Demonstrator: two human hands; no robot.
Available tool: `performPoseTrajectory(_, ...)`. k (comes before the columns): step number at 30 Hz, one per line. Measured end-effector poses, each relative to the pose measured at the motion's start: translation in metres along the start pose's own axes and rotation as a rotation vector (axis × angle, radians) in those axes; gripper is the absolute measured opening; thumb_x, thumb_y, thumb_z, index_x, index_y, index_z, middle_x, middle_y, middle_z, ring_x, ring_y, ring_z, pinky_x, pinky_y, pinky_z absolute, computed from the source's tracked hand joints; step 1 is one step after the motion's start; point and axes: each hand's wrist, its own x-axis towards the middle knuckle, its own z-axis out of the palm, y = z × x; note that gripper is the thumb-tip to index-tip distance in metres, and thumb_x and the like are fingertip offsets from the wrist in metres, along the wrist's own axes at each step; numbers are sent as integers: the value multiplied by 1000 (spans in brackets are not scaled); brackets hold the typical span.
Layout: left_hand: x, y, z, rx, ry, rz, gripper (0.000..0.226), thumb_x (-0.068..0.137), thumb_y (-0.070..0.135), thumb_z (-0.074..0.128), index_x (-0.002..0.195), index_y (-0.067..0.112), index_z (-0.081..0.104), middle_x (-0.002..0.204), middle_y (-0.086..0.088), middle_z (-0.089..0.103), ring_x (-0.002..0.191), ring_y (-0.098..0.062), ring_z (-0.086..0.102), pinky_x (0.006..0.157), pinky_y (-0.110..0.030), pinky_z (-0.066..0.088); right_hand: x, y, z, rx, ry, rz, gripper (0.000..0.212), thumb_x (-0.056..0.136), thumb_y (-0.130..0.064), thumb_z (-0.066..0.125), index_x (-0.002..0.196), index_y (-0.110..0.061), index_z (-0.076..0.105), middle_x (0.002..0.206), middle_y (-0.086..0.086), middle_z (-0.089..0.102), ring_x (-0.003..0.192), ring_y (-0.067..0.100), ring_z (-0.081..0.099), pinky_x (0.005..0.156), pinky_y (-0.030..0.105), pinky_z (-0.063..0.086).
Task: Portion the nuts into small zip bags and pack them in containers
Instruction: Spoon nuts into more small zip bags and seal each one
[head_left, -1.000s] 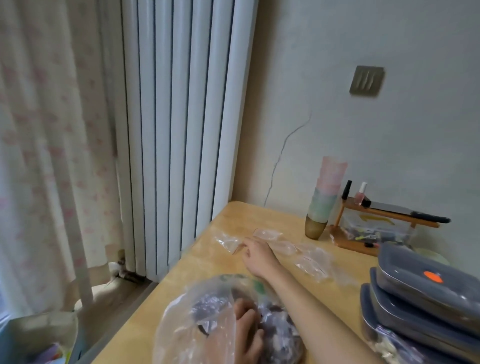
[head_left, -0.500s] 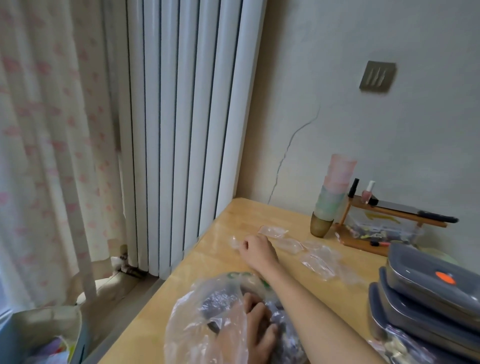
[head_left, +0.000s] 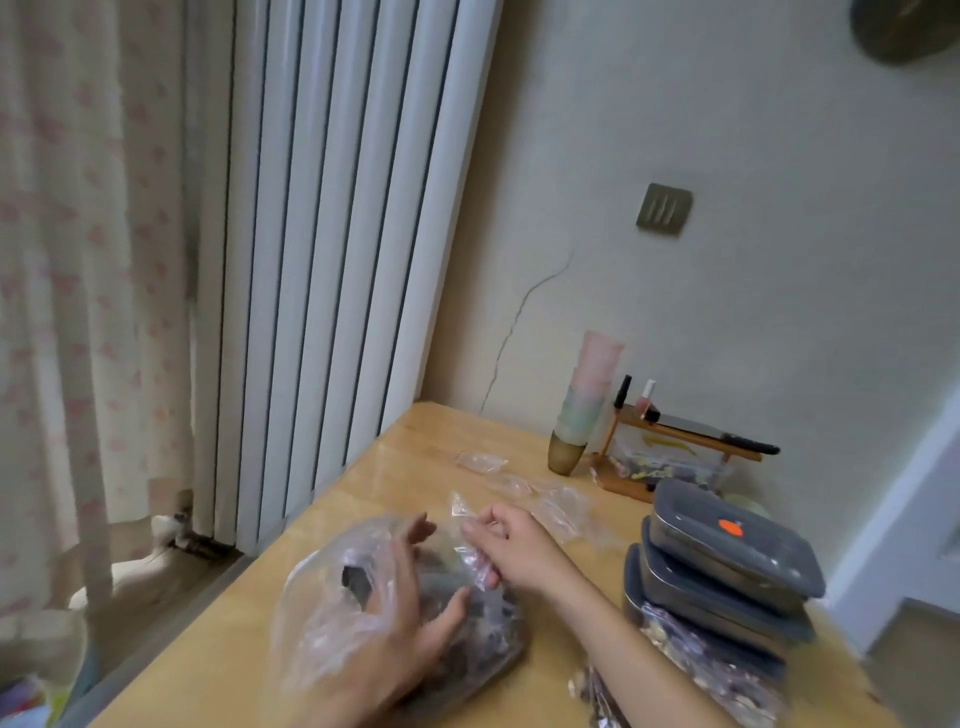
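One clear, crinkled small zip bag (head_left: 467, 514), empty.

Right hand (head_left: 511, 548) pinches a small zip bag (head_left: 464, 514); left hand (head_left: 400, 623) inside large nut bag (head_left: 332, 613)

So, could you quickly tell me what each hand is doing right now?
Left hand: open, fingers spread inside the big plastic bag of nuts.
Right hand: pinching a small zip bag above it.

Bare table (head_left: 415, 457) lies left of the stacked containers (head_left: 727, 561).
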Motion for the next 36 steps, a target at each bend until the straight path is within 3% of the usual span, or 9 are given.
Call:
performPoseTrajectory(5,3,19,-12,156,-278,196,111,77,35,76,160,28,4,159,16,7,150,3,1,118,-8,3,-36,-16,-2,-54,-167,0,27,98,-31,68,121,-18,64,76,-4,69,64,11,65,69,29,52)
performPoseTrajectory(10,1,22,-21,277,-288,263,77,81,40,67,147,33,28,142,13,31,136,-5,24,113,-18,24,-58,-36,-4,-4,-276,-27,38,93,-15,73,128,-15,59,85,-8,71,71,11,70,67,23,55)
performPoseTrajectory(13,5,30,-32,289,-230,156,53,81,54,57,127,37,38,124,15,40,112,-9,40,80,-26,52,-65,-40,-5,-15,-222,-4,48,91,-27,78,132,-19,55,112,6,70,85,14,74,73,23,57)
performPoseTrajectory(16,7,34,-38,250,-204,-40,41,84,53,62,116,37,42,119,16,43,96,-11,55,66,-30,53,-70,-43,-1,35,-61,-24,43,90,-31,79,124,-20,56,116,5,66,74,7,66,64,19,52)
performPoseTrajectory(19,11,38,-40,195,-156,-203,33,91,47,66,112,33,46,116,12,51,93,-14,59,69,-24,44,-69,-40,2,-1,115,-112,32,89,-39,77,107,-19,60,100,-3,68,67,8,63,64,22,51)
performPoseTrajectory(23,9,45,-41,250,-128,-232,37,93,40,65,120,26,44,116,10,53,93,-18,61,70,-29,44,-75,-43,7,153,38,59,53,87,-54,76,105,-6,66,86,0,71,58,11,57,53,23,45)
performPoseTrajectory(29,-2,49,-39,322,-203,-169,45,85,37,69,111,28,33,103,14,46,75,-22,58,54,-27,38,-70,-42,25,92,7,127,11,86,-21,75,82,-12,72,65,0,64,53,12,53,50,23,37)
performPoseTrajectory(32,1,50,-40,304,-222,-85,64,80,33,73,130,30,34,121,16,41,89,-17,61,68,-31,54,-68,-45,31,-74,75,78,23,88,-29,71,75,-9,69,60,-3,60,54,13,49,45,21,34)
performPoseTrajectory(36,5,46,-43,298,-245,-30,64,77,30,73,131,35,39,121,19,38,94,-4,54,88,-27,49,-64,-45,35,-227,111,-5,41,95,-40,63,73,-6,69,64,2,65,58,18,54,54,27,39)
